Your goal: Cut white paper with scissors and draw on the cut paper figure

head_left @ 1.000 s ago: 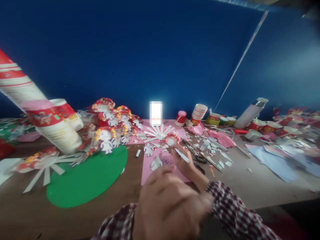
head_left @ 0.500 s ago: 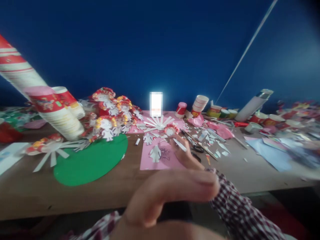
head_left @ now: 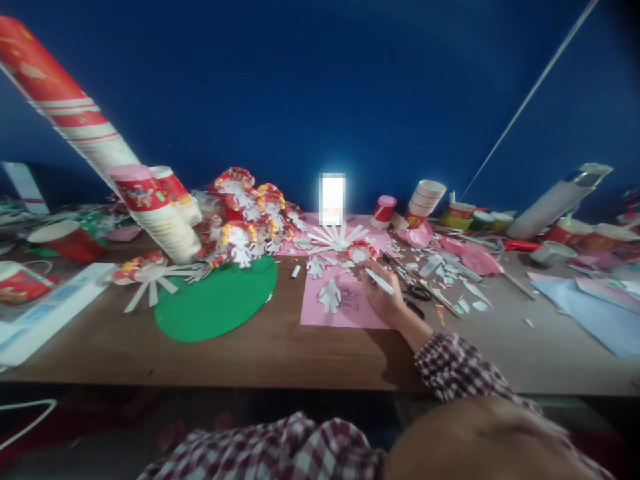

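My right hand [head_left: 385, 293] is closed around a white marker [head_left: 383, 283] over a pink sheet [head_left: 320, 319]. The fingertips are beside a small paper doll head with a red-and-yellow trim [head_left: 361, 252]; whether they touch it I cannot tell. On the sheet lie a white paper doll body [head_left: 330, 297] and dark scribbled marks. A small white cap-like piece [head_left: 295, 271] rests to the left of the sheet. My left hand [head_left: 465, 437] is very close to the camera at the bottom, a blurred shape whose fingers are hidden.
A green paper oval [head_left: 215, 303] lies left, with finished-looking paper dolls [head_left: 240, 247] behind it. Stacked paper cups [head_left: 165, 227] lean at the left. Scissors [head_left: 415, 300], paper scraps [head_left: 455, 277] and a blue sheet [head_left: 590, 313] lie right. A blue wall [head_left: 250, 87] stands behind.
The view has shifted, so the table things appear further right and slightly higher. My left hand has moved right and down across the view; its curled fingers no longer show. The marker stays in my right hand.
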Tool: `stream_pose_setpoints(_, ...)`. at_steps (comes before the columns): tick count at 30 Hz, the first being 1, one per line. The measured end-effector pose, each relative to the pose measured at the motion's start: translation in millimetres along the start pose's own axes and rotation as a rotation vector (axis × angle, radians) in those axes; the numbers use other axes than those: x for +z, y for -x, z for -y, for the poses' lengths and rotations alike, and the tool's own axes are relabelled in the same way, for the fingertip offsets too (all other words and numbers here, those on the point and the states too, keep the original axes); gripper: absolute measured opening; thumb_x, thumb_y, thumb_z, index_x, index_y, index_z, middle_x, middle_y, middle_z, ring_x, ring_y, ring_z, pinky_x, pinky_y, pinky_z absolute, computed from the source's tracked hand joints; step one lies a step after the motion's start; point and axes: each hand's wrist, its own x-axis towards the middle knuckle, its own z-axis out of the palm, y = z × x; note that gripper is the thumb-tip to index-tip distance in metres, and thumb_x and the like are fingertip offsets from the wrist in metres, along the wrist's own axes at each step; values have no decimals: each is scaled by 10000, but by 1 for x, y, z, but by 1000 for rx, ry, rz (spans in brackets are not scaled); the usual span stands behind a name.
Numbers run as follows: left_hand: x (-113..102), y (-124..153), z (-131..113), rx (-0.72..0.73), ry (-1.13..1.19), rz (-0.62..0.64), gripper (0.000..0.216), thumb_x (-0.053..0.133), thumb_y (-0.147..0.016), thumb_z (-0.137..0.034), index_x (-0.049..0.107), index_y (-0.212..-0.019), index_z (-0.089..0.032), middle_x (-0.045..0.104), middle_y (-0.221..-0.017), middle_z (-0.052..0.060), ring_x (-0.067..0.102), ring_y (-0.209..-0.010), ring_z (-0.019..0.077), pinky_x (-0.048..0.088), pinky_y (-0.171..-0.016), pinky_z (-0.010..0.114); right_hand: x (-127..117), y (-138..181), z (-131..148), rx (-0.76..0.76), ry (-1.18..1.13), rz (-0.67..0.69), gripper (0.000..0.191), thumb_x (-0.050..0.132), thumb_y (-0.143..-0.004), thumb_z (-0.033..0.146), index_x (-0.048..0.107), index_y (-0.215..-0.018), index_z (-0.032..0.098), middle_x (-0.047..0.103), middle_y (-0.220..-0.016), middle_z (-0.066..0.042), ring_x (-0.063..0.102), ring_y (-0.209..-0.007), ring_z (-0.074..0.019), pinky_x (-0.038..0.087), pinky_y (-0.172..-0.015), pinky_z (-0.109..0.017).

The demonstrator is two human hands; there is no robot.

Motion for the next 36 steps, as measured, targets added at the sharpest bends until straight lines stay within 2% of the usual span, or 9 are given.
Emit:
stream_pose_setpoints(3, 4, 9, 23, -24, 38, -44, 287, 378, -865, -268, 630, -972, -354, 670, -913, -8, 603, -850, 121, 492, -651, 258, -1, 1, 1, -7, 5, 2, 247, 476, -829, 288, 626, -978, 161, 629, -710, -30, 567, -599, -147, 416, -560, -229)
stream_pose_setpoints(5, 12, 26, 49, -149, 114, -113, 256, 405, -858, -223, 629, -977, -252, 670, -876, 19, 601, -797, 128, 487, -694, 278, -1, 1, 2, -16, 6, -7, 240, 465, -834, 274, 623, -972, 157, 626, -702, -28, 567, -602, -143, 413, -561, -225)
stream_pose_setpoints(8, 19, 52, 92, -304, 86, -163, 223, 430, -852, -172, 645, -906, -194, 658, -816, 37, 588, -796, 141, 466, -727, 285, 1, 0, 2, -18, -27, -27, 227, 457, -840, 267, 611, -960, 150, 619, -690, -28, 559, -595, -134, 412, -559, -219)
stream_pose_setpoints(12, 15, 70, 137, -491, -42, -134, 230, 422, -867, -197, 647, -918, -204, 648, -841, 42, 576, -839, 160, 444, -752, 296, 6, -2, -1, 41, -134, -15, 226, 485, -823, 298, 616, -920, 141, 599, -636, -23, 537, -544, -126, 409, -518, -216)
stream_pose_setpoints(20, 11, 54, 189, -418, -146, -65, 181, 451, -843, -178, 632, -841, -183, 628, -801, 37, 564, -800, 167, 433, -710, 288, 9, -2, -4, 213, -256, -30, 290, 524, -794, 399, 628, -806, 129, 559, -568, -13, 483, -470, -110, 368, -419, -195)
stream_pose_setpoints(25, 11, 42, 211, -382, -81, -57, 161, 480, -819, -150, 634, -861, -174, 641, -849, 47, 569, -841, 175, 442, -732, 291, 8, -3, -1, 259, -293, -16, 255, 536, -792, 380, 605, -862, 145, 551, -586, 0, 478, -472, -96, 383, -429, -184)
stream_pose_setpoints(32, 25, 50, 227, -259, 189, -142, 191, 512, -776, -116, 631, -908, -187, 659, -881, 36, 574, -870, 165, 450, -796, 314, 8, -1, 4, 292, -410, 21, 198, 537, -796, 352, 551, -812, 155, 515, -590, 15, 444, -468, -79, 349, -406, -167)
stream_pose_setpoints(36, 31, 54, 227, -224, 216, -155, 188, 537, -745, -122, 631, -902, -170, 659, -897, 49, 572, -876, 172, 443, -806, 324, 10, 2, 8, 271, -445, 58, 164, 544, -797, 318, 538, -822, 156, 490, -575, 23, 431, -466, -77, 341, -412, -172)
